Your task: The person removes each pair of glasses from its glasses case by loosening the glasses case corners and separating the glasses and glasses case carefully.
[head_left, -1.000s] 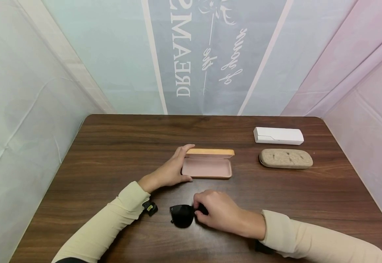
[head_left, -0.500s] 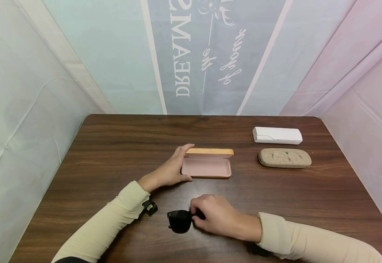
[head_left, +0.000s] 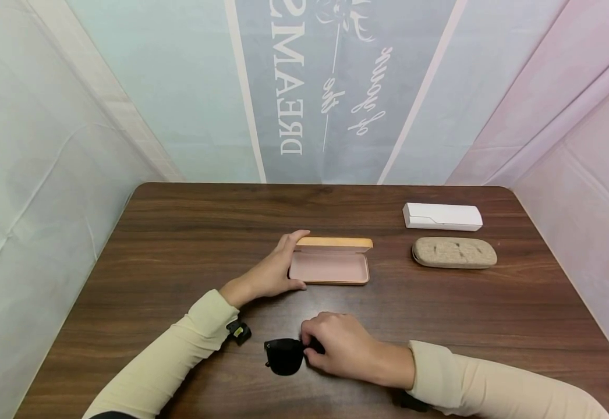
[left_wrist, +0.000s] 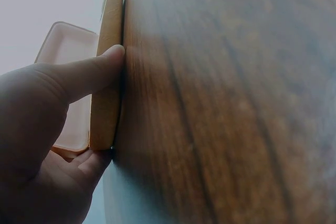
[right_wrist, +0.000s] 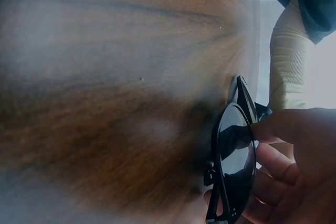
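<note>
An orange-edged glasses case (head_left: 329, 268) with a pink lining lies on the table with its lid up and nothing inside. My left hand (head_left: 269, 273) grips its left end, thumb at the front edge and fingers at the lid. In the left wrist view, the thumb presses along the outer side of the case (left_wrist: 106, 106). Black sunglasses (head_left: 284, 357) are in front of the case, nearer the person. My right hand (head_left: 343, 348) pinches them at one side; in the right wrist view, the thumb and fingers hold the dark lens and frame (right_wrist: 234, 166), close over the table.
At the back right stands a white glasses case (head_left: 443, 216), closed. In front of it lies a closed beige, fabric-like case (head_left: 455, 253). Both rest on the brown wooden table (head_left: 189, 233), which has fabric walls (head_left: 194, 87) around it.
My right hand has moved slightly left and toward the person with the sunglasses. The left hand and the orange-edged case have stayed in place.
</note>
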Demonstrator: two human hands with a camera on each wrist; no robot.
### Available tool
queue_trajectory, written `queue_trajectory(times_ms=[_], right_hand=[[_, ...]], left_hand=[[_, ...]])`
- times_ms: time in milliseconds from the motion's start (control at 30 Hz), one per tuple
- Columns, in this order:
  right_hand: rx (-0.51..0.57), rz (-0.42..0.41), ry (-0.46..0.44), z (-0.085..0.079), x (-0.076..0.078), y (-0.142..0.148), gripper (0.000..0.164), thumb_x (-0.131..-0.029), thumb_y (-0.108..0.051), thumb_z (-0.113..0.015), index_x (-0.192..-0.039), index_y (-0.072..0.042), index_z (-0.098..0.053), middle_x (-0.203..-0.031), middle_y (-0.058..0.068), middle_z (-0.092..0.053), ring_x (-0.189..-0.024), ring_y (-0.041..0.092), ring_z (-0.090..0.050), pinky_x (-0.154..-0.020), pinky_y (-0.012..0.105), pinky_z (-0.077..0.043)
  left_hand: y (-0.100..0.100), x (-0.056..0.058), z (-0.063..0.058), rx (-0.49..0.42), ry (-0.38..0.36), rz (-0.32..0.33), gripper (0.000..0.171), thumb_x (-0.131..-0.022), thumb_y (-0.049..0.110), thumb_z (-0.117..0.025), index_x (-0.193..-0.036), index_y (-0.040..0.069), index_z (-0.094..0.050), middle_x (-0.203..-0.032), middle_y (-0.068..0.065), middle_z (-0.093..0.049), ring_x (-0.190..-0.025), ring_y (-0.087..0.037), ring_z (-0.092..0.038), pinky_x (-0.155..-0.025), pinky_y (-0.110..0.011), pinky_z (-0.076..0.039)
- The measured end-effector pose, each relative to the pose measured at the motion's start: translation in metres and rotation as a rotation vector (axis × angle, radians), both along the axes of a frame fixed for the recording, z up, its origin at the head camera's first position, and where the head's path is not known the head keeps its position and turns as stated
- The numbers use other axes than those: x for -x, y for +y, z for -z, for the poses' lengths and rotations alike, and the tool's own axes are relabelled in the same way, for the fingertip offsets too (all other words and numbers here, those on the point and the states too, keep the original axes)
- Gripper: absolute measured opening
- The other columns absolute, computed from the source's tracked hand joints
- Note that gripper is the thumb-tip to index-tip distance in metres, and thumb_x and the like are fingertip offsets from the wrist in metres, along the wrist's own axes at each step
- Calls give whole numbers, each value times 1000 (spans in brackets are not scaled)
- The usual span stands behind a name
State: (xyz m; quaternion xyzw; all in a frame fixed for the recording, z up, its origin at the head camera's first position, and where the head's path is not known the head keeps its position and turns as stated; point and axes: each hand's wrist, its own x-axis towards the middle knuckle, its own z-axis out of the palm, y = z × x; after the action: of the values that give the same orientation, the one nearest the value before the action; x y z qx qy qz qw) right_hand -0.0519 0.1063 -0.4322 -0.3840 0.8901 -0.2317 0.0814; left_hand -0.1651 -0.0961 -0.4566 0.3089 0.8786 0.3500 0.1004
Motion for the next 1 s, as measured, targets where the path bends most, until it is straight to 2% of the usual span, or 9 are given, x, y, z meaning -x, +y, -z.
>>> queue_trajectory(times_ms=[333, 567, 1000], right_hand=[[-34, -38, 27, -1, 1, -2, 24, -79, -18, -81, -77, -25, -57, -75, -19, -55, -73, -1, -51, -61, 23, -45], [-69, -51, 23, -2, 0, -7, 22, -83, -22, -81, -80, -25, -59, -78, -19, -58, -79, 0, -57, -66, 26, -49], [-65, -76, 24, 2, -1, -14, 20, -84, -22, -80, -81, -24, -60, -78, -18, -59, -78, 0, -56, -68, 26, -50]], left_hand=[[0, 0, -1, 1, -10, -4, 110, -83, 20, -87, -160, 17, -10, -143, -20, -37, -121, -30, -52, -96, -43, -50], [0, 0, 0, 2, -2, -6, 109, -82, 20, -88, -160, 16, -10, -143, -20, -37, -121, -29, -52, -97, -43, -49], [0, 0, 1, -3, -2, -4, 109, -82, 19, -88, -159, 15, -11, -145, -20, -36, -122, -30, -51, -98, -43, -49]])
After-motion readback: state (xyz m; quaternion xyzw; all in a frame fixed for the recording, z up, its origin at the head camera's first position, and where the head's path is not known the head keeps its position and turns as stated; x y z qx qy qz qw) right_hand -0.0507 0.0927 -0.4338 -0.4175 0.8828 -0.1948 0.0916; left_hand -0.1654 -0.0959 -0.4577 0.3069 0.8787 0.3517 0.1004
